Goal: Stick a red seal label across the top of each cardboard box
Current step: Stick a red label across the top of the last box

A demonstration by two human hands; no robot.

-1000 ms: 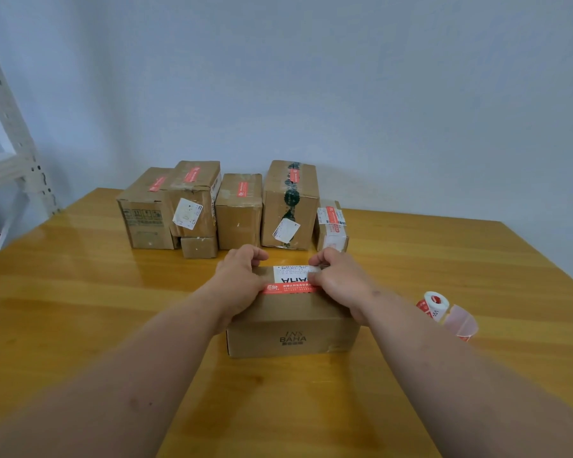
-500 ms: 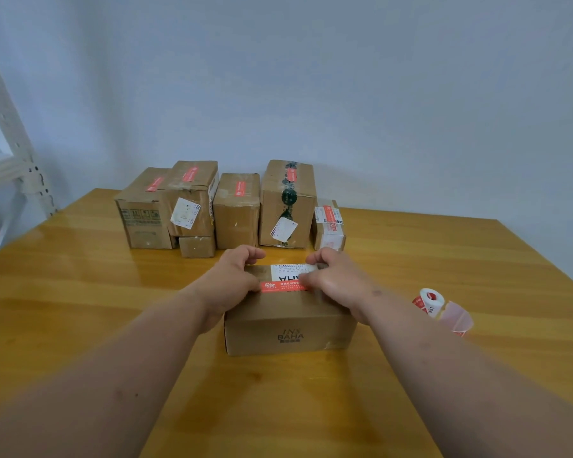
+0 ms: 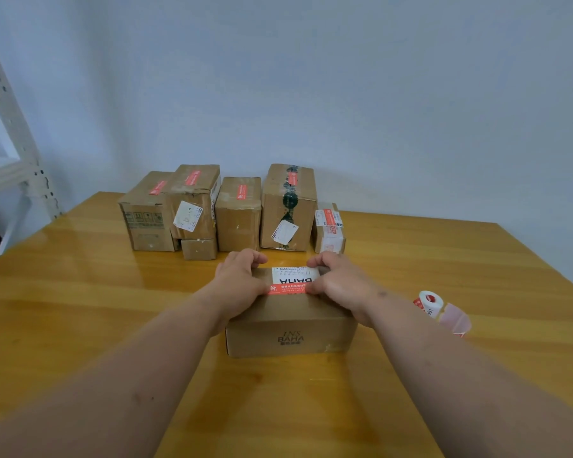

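Observation:
A low cardboard box [image 3: 291, 335] printed "BAHA" stands on the wooden table [image 3: 80, 292] in front of me. A red seal label [image 3: 286, 288] lies across its top, just below a white shipping sticker [image 3: 293, 276]. My left hand [image 3: 239, 279] holds the box's left side, its fingers curled over the far edge and its thumb on the label's left end. My right hand [image 3: 338, 280] mirrors it on the right side, thumb on the label's right end.
Several cardboard boxes [image 3: 239, 219] with red labels on top stand in a row at the back of the table. A roll of red labels [image 3: 429, 302] with a loose backing strip lies to the right. A white metal rack [image 3: 10, 153] stands at the left.
Both hands stay on the box with thumbs on the label's ends; the view has only shifted slightly.

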